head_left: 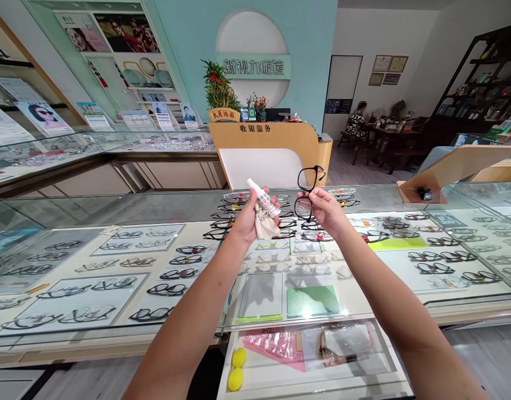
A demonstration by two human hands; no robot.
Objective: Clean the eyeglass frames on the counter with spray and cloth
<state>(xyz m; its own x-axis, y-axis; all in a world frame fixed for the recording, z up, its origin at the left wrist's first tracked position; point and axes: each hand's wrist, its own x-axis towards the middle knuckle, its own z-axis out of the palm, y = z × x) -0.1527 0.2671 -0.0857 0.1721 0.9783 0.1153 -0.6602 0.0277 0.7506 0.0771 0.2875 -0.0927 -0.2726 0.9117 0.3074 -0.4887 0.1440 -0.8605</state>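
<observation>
My left hand (249,216) is closed around a small white bottle (263,198) with printed labels, tilted with its cap toward the upper left. A crumpled beige cloth (266,224) hangs from the same hand, below the bottle. To the right, my right hand (324,208) pinches a pair of black-framed eyeglasses (308,179) near the bridge, turned so that one lens stands above the other. Both hands are raised over the glass counter (188,204). Rows of eyeglasses lie behind and below them.
Under the counter an open drawer (355,383) holds a yellow contact lens case (237,369), pink packaging (276,347) and plastic-wrapped items. A green pad (312,300) lies under the glass. A wooden-framed mirror stand (442,172) is at right. Beyond is a cashier desk (263,147); a person (356,125) sits far back.
</observation>
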